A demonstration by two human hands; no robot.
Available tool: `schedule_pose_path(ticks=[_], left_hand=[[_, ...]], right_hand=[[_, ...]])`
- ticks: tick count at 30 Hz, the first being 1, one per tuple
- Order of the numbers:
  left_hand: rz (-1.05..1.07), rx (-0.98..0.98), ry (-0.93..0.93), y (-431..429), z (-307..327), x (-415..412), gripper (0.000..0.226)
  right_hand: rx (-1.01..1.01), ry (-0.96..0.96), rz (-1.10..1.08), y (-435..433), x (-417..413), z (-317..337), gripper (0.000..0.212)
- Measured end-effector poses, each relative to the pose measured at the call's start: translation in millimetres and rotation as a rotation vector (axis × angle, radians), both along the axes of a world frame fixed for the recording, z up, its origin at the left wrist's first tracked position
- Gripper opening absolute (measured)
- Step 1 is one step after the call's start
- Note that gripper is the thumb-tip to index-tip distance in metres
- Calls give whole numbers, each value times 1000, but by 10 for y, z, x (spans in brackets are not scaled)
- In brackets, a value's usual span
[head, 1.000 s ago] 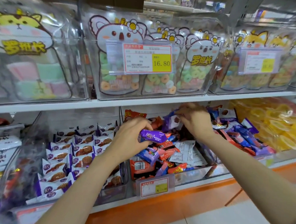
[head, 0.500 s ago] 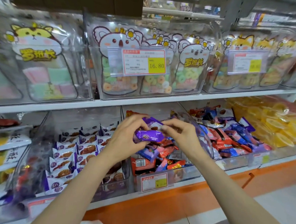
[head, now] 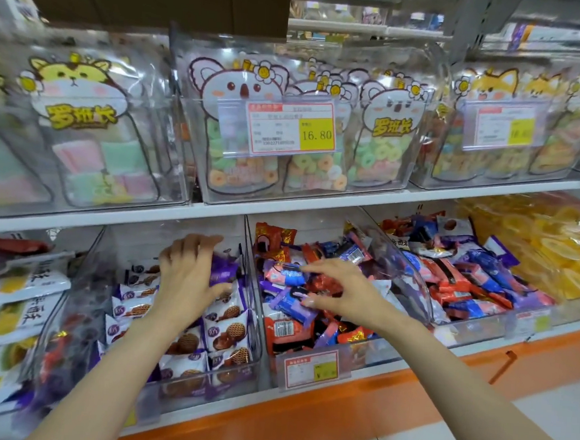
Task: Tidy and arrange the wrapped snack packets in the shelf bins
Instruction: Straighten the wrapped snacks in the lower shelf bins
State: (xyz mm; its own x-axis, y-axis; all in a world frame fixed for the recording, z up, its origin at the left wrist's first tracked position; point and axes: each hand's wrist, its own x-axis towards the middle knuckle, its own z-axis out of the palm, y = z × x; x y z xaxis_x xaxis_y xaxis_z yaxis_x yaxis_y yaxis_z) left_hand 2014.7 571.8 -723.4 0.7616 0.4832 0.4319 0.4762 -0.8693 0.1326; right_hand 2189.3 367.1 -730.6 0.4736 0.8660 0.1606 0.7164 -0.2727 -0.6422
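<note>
The left hand [head: 188, 278] is seen from the back, fingers curled upward, and it grips a purple packet [head: 224, 271] that pokes out on its thumb side, between thumb and fingers. Hand and packet sit over the back of the left bin [head: 180, 401]. Just below the palm and wrist the waffle packets [head: 227, 332] stand in rows, running down toward the forearm.

The right hand [head: 343, 292] hangs palm down over the middle bin [head: 411, 280], just beside the left hand, with a clear bin wall between them. Its fingers are loosely spread and bent and nothing is caught between them. A pink-and-blue packet [head: 286, 275] lies at the tip of its forefinger, and a blue packet [head: 293, 304] lies right at its thumb tip; whether either finger truly touches its packet cannot be told. More loose packets in red, blue and purple lie jumbled under the palm and beyond the knuckles.

Below the right wrist a price tag [head: 310, 369] hangs on the bin's front. Above both hands runs a white shelf [head: 282, 205], carrying koala bags [head: 236, 85] of ring sweets
</note>
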Motion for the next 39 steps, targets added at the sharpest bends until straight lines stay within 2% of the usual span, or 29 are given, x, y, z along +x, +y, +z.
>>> schedule_pose_path(ticks=[2,4,6,9,11,13,18,20,22,24,27,31,33,36,39], left_hand=[[-8,-39,39,-37,-23,33,68],[-46,-50,-3,-87,-4,69,52],[-83,-57,-63,-129,30,105,40],[-143,-93,-115,-180,44,161,34],[-167,-111,-116,-220,42,204,35],[-179,-130,-107,-262,53,254,36],[-227,-164,-88,-384,103,378,29],[-258,-163,-38,-413,102,426,28],[-265,-121,72,-429,106,488,30],[-236,-46,194,-429,123,565,31],[-198,33,379,-407,185,718,30],[-176,30,716,-386,264,966,39],[-167,37,817,-394,240,1045,44],[-196,92,787,-368,174,1104,27],[-202,198,668,-355,184,1088,13]], right_hand=[[-14,-115,62,86,-50,-28,43],[-38,-205,118,166,-53,-69,37],[-125,-280,133,232,-40,-133,38],[-238,-337,44,268,15,-153,47],[-205,-327,-32,255,85,-104,51],[-155,-279,-77,225,153,-56,43],[-30,-135,-96,102,209,42,41],[50,-157,-142,32,239,136,40],[99,-264,-231,-41,310,176,40],[33,-363,-331,-91,375,144,38],[-67,-285,-335,-98,418,41,30],[-55,-213,-256,-29,412,-2,27],[-38,-195,-204,-2,374,20,28],[-36,-163,-91,25,220,69,39],[-221,-291,-22,69,44,15,62]])
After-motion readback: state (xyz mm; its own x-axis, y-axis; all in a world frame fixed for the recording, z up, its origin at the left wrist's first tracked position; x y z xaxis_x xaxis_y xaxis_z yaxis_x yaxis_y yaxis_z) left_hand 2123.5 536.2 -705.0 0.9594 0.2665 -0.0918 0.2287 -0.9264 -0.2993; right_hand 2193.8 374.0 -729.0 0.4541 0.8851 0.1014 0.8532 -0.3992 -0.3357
